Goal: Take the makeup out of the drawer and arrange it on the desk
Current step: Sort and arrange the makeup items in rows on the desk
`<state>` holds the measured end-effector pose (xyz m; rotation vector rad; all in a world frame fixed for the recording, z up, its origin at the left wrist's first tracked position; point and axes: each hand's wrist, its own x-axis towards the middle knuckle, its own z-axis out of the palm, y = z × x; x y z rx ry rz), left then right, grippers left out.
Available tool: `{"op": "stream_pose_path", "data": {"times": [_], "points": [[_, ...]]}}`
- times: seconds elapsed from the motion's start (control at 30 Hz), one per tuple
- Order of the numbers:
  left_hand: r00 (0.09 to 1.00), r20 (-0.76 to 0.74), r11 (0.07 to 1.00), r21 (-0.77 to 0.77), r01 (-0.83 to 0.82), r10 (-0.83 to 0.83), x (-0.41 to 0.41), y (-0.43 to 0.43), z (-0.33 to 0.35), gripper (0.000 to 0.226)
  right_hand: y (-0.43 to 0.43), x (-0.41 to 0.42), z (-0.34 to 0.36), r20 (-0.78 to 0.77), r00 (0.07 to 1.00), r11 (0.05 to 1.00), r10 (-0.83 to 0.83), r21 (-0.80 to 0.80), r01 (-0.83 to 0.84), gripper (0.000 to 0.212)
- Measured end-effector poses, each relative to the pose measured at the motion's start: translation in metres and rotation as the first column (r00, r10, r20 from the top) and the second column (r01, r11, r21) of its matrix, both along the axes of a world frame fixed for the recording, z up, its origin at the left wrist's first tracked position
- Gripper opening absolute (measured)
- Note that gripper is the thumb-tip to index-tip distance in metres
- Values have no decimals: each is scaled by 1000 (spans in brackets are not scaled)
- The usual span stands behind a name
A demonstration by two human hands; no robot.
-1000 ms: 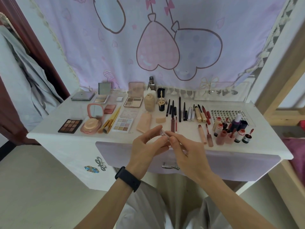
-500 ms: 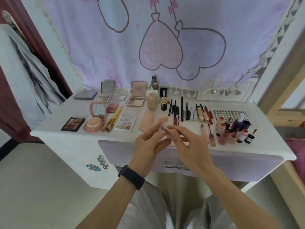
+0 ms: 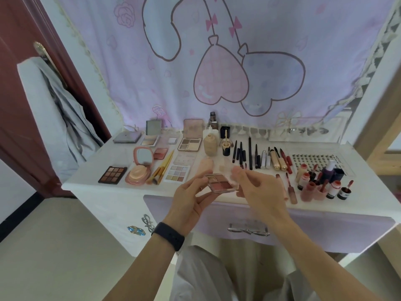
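since the earlier frame, the blush palette (image 3: 219, 184) has been turned face up and its clear lid (image 3: 227, 170) raised. it is gripped in the left hand (image 3: 191, 200), with the lid pinched by the right hand (image 3: 260, 192), above the bench (image 3: 82, 181) front edge. opening is judged in hand; next, placement in a free gap is required.

Soft, even daylight, faint shadows, slight motion blur on the right hand (image 3: 258, 190), wide-angle bending at the edges
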<state>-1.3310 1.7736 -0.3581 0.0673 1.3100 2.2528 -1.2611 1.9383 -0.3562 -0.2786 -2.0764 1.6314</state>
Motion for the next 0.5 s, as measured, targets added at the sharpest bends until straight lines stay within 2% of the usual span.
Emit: {"op": "stream_pose_path", "data": {"times": [0.13, 0.17, 0.23, 0.27, 0.33, 0.4, 0.5], "points": [[999, -42, 996, -91, 21, -25, -7, -14, 7, 34, 1, -10, -2, 111, 994, 971, 6, -238, 21, 27], [994, -97, 990, -136, 43, -57, -8, -17, 9, 40, 1, -11, -2, 124, 992, 962, 20, -273, 15, 27], [953, -265, 944, -325, 55, -147, -9, -21, 11, 58, -1, -13, -3, 124, 992, 948, 38, -320, 4, 26], [910, -357, 888, -458, 25, -210, -10, -22, 13, 65, -2, -13, -3, 116, 992, 941, 46, -339, -4, 25], [788, -495, 709, -697, -109, -366, -12, -21, 15, 74, -5, -11, -4, 103, 993, 931, 60, -364, -19, 27], [691, -551, 569, -786, -240, -468, -15, -18, 18, 78, -8, -11, -6, 109, 992, 927, 69, -374, -24, 28], [616, -536, 450, -838, -308, -577, -19, -14, 19, 84, -11, -12, -10, 121, 990, 929, 79, -370, -29, 25]]}}
